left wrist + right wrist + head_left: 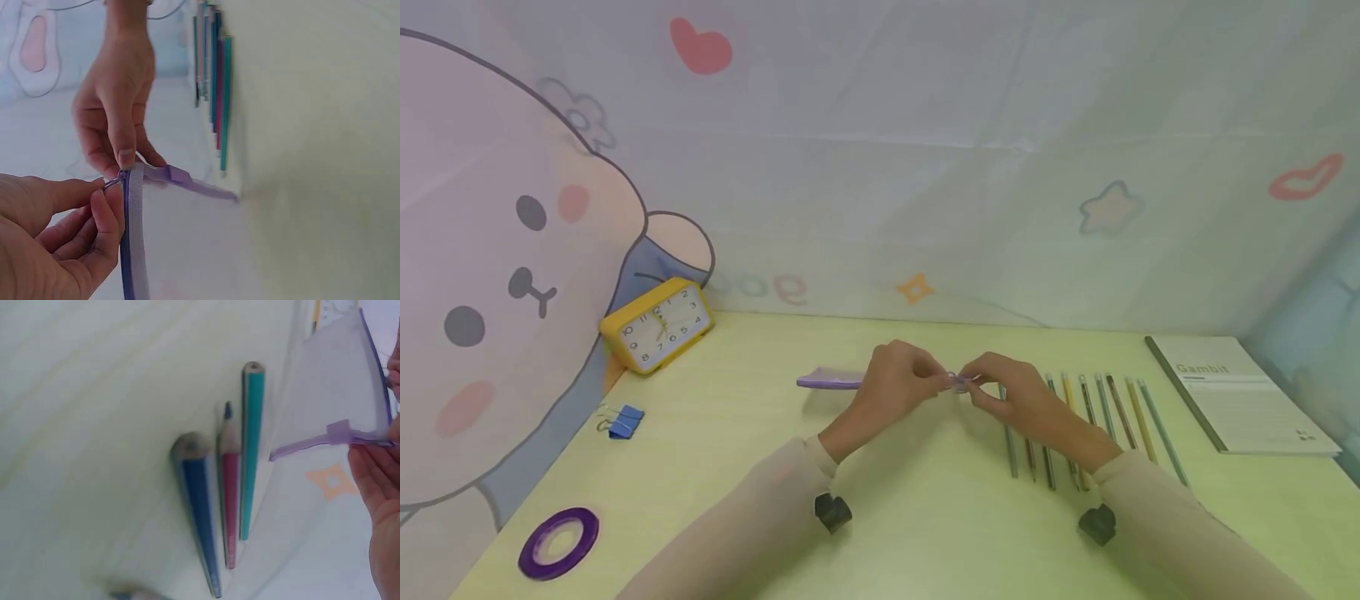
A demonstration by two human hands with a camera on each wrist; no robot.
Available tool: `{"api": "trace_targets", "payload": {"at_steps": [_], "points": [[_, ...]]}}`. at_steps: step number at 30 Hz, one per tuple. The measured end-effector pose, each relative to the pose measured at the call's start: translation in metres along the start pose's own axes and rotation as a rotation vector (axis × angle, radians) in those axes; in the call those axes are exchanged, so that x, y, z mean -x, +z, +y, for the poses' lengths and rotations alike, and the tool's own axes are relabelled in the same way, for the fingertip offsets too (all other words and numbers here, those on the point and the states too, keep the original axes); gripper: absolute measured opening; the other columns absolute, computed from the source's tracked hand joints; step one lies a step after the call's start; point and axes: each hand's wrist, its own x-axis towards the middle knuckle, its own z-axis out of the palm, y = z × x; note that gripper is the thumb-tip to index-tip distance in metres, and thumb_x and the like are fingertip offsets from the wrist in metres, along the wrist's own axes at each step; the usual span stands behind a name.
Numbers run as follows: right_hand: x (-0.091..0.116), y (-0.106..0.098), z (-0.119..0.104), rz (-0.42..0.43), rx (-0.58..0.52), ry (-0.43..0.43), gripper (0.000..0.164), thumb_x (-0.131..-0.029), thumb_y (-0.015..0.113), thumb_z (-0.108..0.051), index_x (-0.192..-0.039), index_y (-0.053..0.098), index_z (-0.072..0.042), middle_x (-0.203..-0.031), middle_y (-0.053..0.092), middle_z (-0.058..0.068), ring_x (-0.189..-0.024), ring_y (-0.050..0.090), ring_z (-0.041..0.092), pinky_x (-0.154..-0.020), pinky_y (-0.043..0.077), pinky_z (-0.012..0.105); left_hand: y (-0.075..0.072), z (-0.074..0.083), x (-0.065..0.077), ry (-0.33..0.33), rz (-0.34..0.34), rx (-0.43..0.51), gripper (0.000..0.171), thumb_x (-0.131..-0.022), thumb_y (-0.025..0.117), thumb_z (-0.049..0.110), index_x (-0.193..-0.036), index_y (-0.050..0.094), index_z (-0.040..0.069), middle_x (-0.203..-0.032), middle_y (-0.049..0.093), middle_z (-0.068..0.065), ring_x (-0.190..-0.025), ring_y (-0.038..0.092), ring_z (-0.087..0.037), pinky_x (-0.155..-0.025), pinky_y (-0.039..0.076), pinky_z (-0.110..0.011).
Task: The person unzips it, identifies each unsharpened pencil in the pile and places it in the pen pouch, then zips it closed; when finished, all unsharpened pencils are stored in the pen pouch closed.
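A purple-edged mesh zipper pouch [829, 380] is held up above the table between both hands. With thumb and finger, my left hand [891, 379] pinches the zipper pull [111, 183] near one end of the zipper [129, 237]. My right hand [1026, 398] grips the pouch's corner right beside the pull, thumb on top in the left wrist view. A small purple tab [339, 432] sticks out from the pouch's edge near the right fingers. The mesh side [337, 381] hangs flat in the right wrist view.
Several pencils [1103, 408] lie in a row under and beside the right forearm. A notebook [1243, 400] lies at far right. On the left are a yellow clock [662, 327], a blue binder clip [626, 422] and a purple tape roll [535, 554]. A printed cloth hangs behind.
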Motion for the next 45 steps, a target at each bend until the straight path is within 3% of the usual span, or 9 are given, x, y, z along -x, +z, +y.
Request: {"api": "trace_targets", "payload": {"at_steps": [6, 14, 21, 33, 45], "points": [[-0.004, -0.001, -0.007, 0.090, -0.025, -0.014, 0.027, -0.088, 0.071, 0.004, -0.111, 0.071, -0.009, -0.107, 0.074, 0.000, -0.096, 0.074, 0.017, -0.084, 0.061, 0.030, -0.014, 0.008, -0.002, -0.010, 0.028, -0.003, 0.012, -0.090, 0.075, 0.019, -0.087, 0.083, 0.009, -0.083, 0.079, -0.004, -0.061, 0.064, -0.010, -0.053, 0.045, -0.021], [-0.005, -0.003, -0.009, 0.111, -0.009, -0.090, 0.030, -0.085, 0.073, 0.008, -0.110, 0.074, -0.009, -0.103, 0.076, 0.004, -0.091, 0.075, 0.019, -0.078, 0.061, 0.026, -0.020, 0.011, 0.002, 0.001, 0.049, -0.043, 0.010, -0.087, 0.078, 0.018, -0.086, 0.083, 0.009, -0.081, 0.078, -0.003, -0.062, 0.064, -0.007, -0.056, 0.049, -0.021], [-0.006, -0.005, -0.012, 0.097, 0.004, -0.101, 0.027, -0.087, 0.073, 0.003, -0.110, 0.074, -0.009, -0.103, 0.076, 0.002, -0.092, 0.076, 0.018, -0.079, 0.059, 0.021, -0.024, 0.010, 0.006, 0.014, 0.049, -0.088, 0.010, -0.089, 0.076, 0.015, -0.088, 0.082, 0.008, -0.082, 0.079, -0.005, -0.066, 0.067, -0.008, -0.060, 0.052, -0.021], [-0.006, -0.003, -0.009, 0.102, 0.001, -0.134, 0.028, -0.083, 0.074, 0.009, -0.107, 0.073, -0.005, -0.100, 0.076, 0.006, -0.090, 0.076, 0.021, -0.080, 0.057, 0.015, -0.035, 0.004, 0.013, -0.011, 0.064, -0.128, 0.008, -0.087, 0.078, 0.014, -0.087, 0.082, 0.008, -0.082, 0.079, -0.004, -0.067, 0.067, -0.008, -0.061, 0.052, -0.021], [0.001, -0.012, -0.003, 0.109, 0.081, -0.121, 0.030, -0.082, 0.074, 0.011, -0.106, 0.073, -0.006, -0.097, 0.074, 0.003, -0.085, 0.075, 0.019, -0.079, 0.057, 0.015, -0.063, -0.015, 0.027, -0.052, 0.050, -0.188, 0.009, -0.089, 0.076, 0.016, -0.088, 0.083, 0.009, -0.082, 0.079, -0.003, -0.067, 0.068, -0.009, -0.066, 0.055, -0.027]]}}
